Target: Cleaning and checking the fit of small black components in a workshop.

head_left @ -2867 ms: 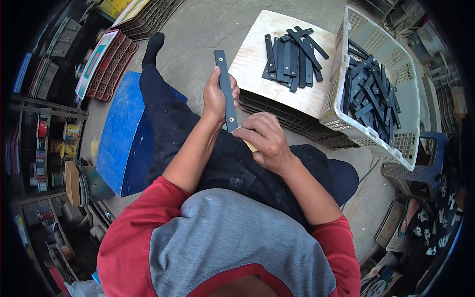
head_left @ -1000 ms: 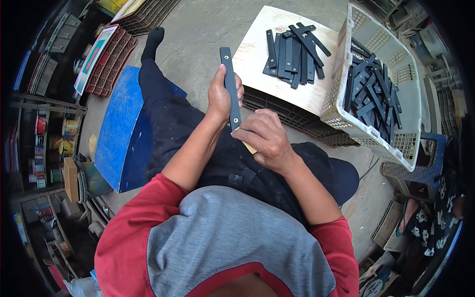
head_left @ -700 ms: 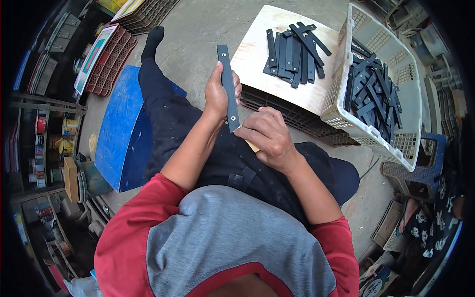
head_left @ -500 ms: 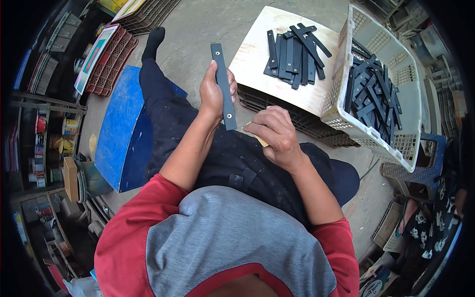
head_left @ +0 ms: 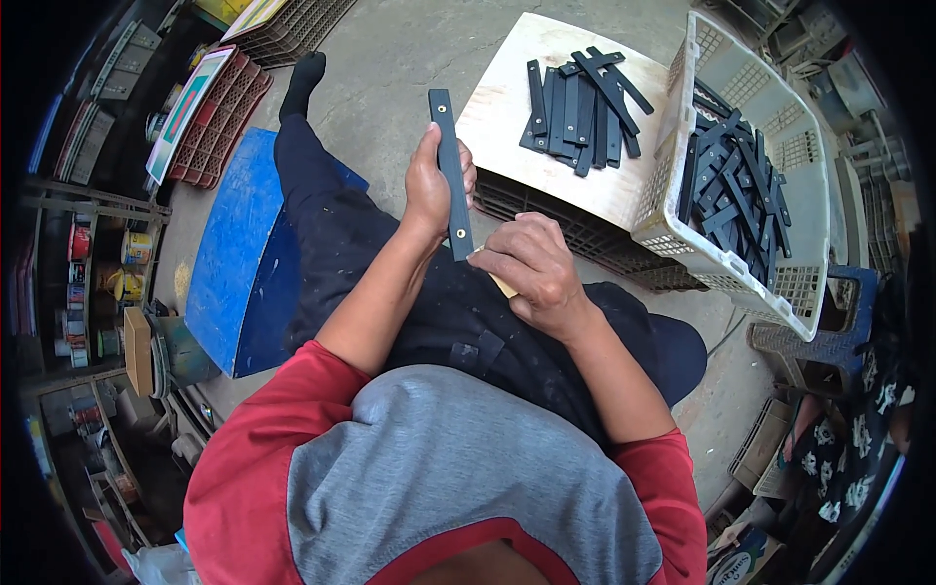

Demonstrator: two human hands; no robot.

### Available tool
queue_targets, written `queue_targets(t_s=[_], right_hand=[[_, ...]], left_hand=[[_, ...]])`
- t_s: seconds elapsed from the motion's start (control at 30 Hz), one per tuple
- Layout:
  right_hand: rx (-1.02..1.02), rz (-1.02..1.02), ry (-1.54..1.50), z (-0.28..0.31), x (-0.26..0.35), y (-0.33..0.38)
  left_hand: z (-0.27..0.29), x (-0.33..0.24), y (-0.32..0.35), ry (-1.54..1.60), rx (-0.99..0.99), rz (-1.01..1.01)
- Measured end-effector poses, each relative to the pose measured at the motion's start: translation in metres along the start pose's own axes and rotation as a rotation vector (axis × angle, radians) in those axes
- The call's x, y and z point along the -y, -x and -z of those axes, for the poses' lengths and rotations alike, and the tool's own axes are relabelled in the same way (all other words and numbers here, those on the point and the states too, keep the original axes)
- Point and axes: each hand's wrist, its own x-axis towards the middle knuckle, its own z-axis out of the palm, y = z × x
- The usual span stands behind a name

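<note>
Concrete floor [head_left: 390,93] spans the upper middle; at centre I see the left hand [head_left: 429,190] gripping a dark bar [head_left: 449,166], the right hand [head_left: 531,258] pinching a yellowish piece [head_left: 504,287] beside its lower end. I judge end-work underway; the next move calls for steadiness.

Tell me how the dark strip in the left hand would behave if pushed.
The dark strip is probably stiff: held near its middle by the left hand, it looks straight. Its flat shape suggests it would slide rather than roll.
</note>
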Motion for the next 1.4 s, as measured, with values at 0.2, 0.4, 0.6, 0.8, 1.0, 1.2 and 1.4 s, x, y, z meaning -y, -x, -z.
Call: queue_targets(t_s=[0.2, 0.4, 0.6, 0.8, 1.0, 1.2, 1.4], right_hand=[[-0.021, 0.011, 0.007, 0.002, 0.002, -0.003], [-0.051, -0.013, -0.03, 0.002, -0.002, 0.0], [-0.046, -0.01, -0.039, 0.002, -0.006, 0.001], [-0.049, -0.008, -0.083, 0.0, 0.001, -0.004], [0.012, -0.019, 0.018, 0.003, -0.001, 0.001], [0.047, -0.141, 0.2, 0.014, -0.018, 0.002], [0.185, -0.214, 0.331, 0.018, -0.02, 0.003]], left_hand=[[0.002, 0.0, -0.002, 0.037, 0.043, 0.039], [0.003, -0.003, -0.003, 0.033, 0.036, 0.056], [0.004, -0.001, -0.003, 0.038, 0.044, 0.071], [-0.001, -0.001, -0.002, 0.03, 0.012, 0.047], [-0.004, 0.001, -0.001, -0.04, 0.054, 0.029], [0.004, -0.009, 0.007, -0.339, 0.397, 0.425], [0.001, -0.012, 0.017, -0.432, 0.621, 0.528]])
